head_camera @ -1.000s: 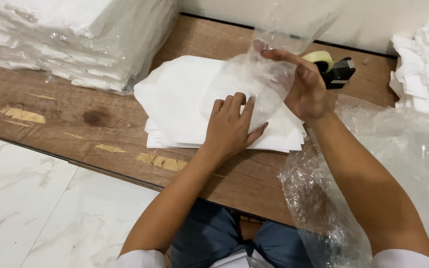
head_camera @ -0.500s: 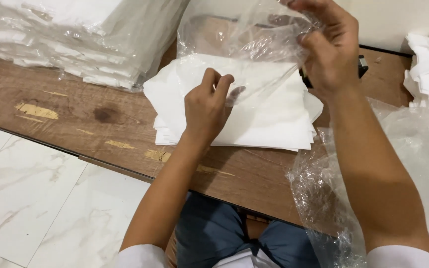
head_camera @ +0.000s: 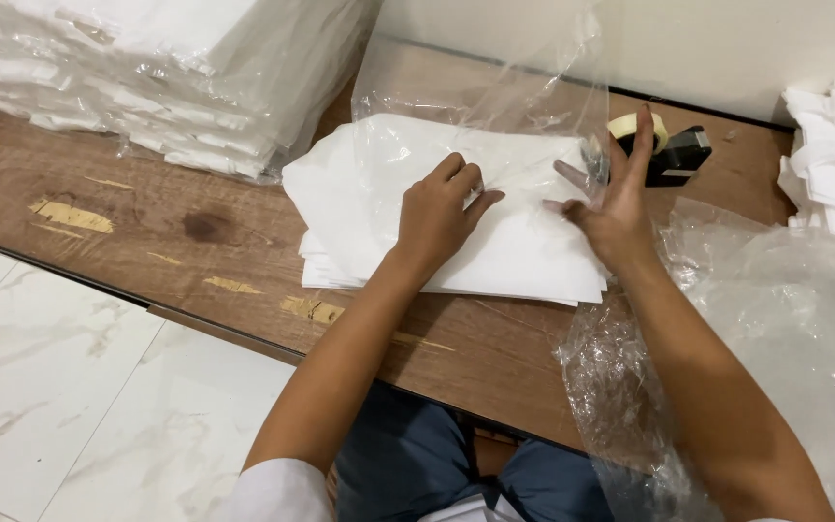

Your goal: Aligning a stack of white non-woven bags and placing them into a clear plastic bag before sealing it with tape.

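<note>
Down has come the right hand (head_camera: pixel 611 208) since half a second ago: it was raised high with the clear plastic bag (head_camera: pixel 480 92) bunched in its fingers, and now it sits low at the right end of the stack of white folded sheets (head_camera: pixel 495 246), fingers spread wide. That grip is open, closing on nothing; the fingertips seem to touch the film at the bag's edge, though I cannot tell whether any of it is pinched. The left hand (head_camera: pixel 442 208) has hardly shifted. It rests on top of the stack with fingers curled, pressing the film down or tucked under its lip; which of the 2 I cannot say.

The stack lies in the middle of the wooden worktop (head_camera: pixel 147 217), its far half under the bag's mouth, the rest of the bag standing up loosely behind it.

What looks risky to me: the film is thin and floppy, so with 1 hand open the mouth could sag shut or slip off the corner. The top sheets could slide or crumple under the left hand. The tape dispenser (head_camera: pixel 674 150) sits just beside the right fingers and could get knocked.
</note>
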